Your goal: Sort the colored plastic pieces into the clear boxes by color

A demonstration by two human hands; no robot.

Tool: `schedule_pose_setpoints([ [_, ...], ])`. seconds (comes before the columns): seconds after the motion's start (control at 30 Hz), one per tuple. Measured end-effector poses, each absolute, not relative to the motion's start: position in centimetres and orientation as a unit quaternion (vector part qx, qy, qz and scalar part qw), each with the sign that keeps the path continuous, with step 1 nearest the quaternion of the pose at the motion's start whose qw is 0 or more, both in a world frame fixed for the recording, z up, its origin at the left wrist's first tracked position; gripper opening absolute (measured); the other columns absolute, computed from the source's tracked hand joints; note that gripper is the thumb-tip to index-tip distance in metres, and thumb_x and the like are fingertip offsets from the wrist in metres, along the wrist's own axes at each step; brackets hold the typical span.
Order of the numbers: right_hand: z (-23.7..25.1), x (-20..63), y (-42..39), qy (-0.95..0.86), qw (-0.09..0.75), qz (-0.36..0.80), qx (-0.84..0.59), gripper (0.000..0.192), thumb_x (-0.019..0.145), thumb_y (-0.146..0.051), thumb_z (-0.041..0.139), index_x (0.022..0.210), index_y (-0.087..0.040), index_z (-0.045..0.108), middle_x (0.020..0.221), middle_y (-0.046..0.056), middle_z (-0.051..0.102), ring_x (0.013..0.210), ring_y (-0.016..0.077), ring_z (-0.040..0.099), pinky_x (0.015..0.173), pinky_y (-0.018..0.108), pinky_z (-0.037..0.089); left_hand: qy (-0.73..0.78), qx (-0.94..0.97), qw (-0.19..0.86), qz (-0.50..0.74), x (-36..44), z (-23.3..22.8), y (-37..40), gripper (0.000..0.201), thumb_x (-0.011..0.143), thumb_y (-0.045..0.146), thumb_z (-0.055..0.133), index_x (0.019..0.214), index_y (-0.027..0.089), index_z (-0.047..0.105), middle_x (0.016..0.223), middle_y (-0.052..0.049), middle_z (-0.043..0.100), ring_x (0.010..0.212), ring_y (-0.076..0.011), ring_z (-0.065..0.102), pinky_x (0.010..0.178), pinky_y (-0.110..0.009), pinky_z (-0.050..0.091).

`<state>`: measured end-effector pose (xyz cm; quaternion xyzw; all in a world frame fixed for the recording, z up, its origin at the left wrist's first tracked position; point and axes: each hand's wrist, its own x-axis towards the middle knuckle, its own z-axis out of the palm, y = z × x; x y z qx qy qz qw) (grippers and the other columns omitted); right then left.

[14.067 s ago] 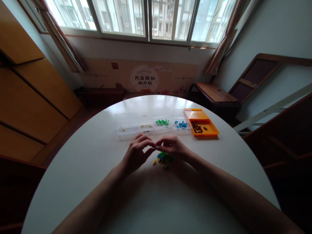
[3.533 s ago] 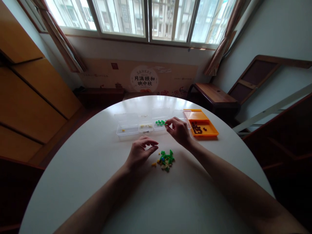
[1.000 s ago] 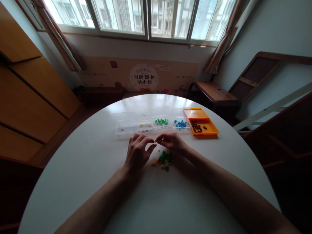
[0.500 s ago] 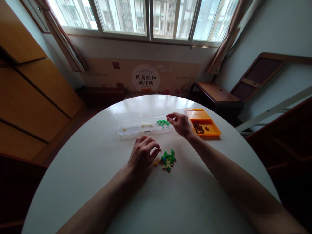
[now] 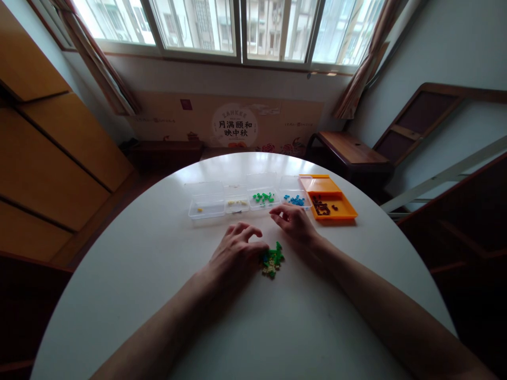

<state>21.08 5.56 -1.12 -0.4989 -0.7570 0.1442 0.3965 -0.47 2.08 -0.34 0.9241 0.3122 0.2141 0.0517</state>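
Head view has our left hand resting fingers-down against the mixed pile of small bricks, gripping nothing we can see. Our right hand hovers loosely open between pile and trays. We judge sorting well along: green tray, blue tray, yellow tray and orange tray (dark bits) hold pieces; the pile remains.

The counter is smooth white with a soft sheen, mirroring the window at its far edge. The clear boxes look like glossy transparent plastic, the orange tray like opaque plastic. The small bricks seem hard plastic. The side bench is polished brown wood.
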Motion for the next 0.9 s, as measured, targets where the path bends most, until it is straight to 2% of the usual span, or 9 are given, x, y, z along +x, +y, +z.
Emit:
schedule_pose_setpoints([
  [0.23,-1.4,20.7,5.0,-0.764,0.401,0.145,-0.485,0.011,0.084,-0.020,0.059,0.087,-0.019,0.070,0.085,0.004,0.070,0.070,0.0136,0.060,0.069,0.026,0.046,0.310,0.920,0.041,0.238,-0.5,-0.5,2.1,0.013,0.087,0.021,0.059,0.085,0.027,0.070,0.105,-0.003,0.065,0.102,-0.0222,0.049,0.091,-0.039,0.036],
  [0.47,-0.9,19.9,4.1,-0.792,0.408,0.170,-0.421,0.010,0.083,-0.019,0.060,0.086,-0.019,0.069,0.076,0.001,0.064,0.056,0.0091,0.051,0.059,0.022,0.042,0.372,0.862,0.114,0.325,-0.4,-0.5,2.6,0.011,0.086,0.023,0.059,0.081,0.022,0.070,0.093,-0.005,0.066,0.094,-0.0203,0.054,0.086,-0.037,0.044],
  [0.9,-0.5,19.2,3.3,-0.829,0.388,0.179,-0.361,0.004,0.078,-0.020,0.067,0.081,-0.019,0.066,0.073,-0.001,0.060,0.059,0.0092,0.051,0.059,0.021,0.041,0.394,0.823,0.169,0.373,-0.9,-0.9,3.6,0.011,0.084,0.027,0.061,0.081,0.021,0.070,0.089,-0.004,0.066,0.090,-0.0190,0.057,0.083,-0.034,0.047],
])
